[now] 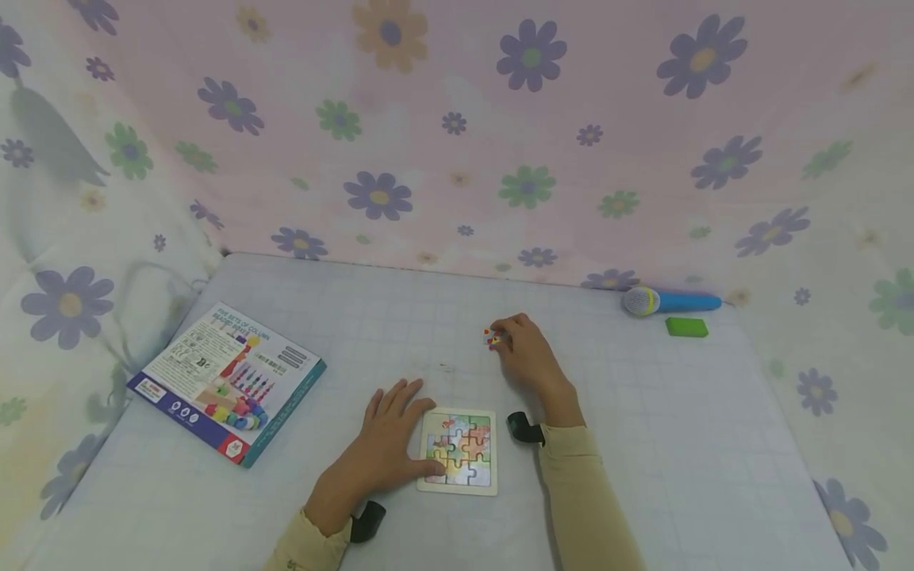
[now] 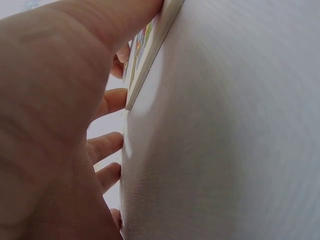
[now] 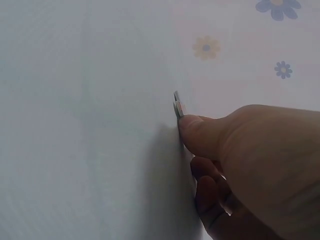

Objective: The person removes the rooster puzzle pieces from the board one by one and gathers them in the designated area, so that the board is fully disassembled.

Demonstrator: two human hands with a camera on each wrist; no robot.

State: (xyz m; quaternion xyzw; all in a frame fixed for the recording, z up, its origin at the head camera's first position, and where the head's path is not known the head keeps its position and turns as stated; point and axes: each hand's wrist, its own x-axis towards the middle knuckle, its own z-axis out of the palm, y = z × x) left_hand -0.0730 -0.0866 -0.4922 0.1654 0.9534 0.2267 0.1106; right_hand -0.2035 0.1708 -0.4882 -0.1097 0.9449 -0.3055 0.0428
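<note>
In the head view a square jigsaw puzzle (image 1: pixel 482 474) with a pale frame lies flat on the table, with interlocking pastel pieces inside it. My left hand (image 1: pixel 382 448) is spread at its left side. The thumb lies over the lower left of the puzzle and the index finger touches the upper left corner. The frame's edge (image 2: pixel 150 62) shows under the thumb in the left wrist view. Farther back, my right hand (image 1: pixel 531 357) pinches a small colourful puzzle piece (image 1: pixel 489 336) between thumb and fingers, low over the table. Seen edge-on, the piece (image 3: pixel 179 107) is thin.
A boxed bead set (image 1: pixel 228 381) lies on the left of the white table (image 1: pixel 400 325). At the back right are a blue toy microphone (image 1: pixel 674 302) and a green block (image 1: pixel 687 327). A flowered curtain (image 1: pixel 421 151) hangs behind the table.
</note>
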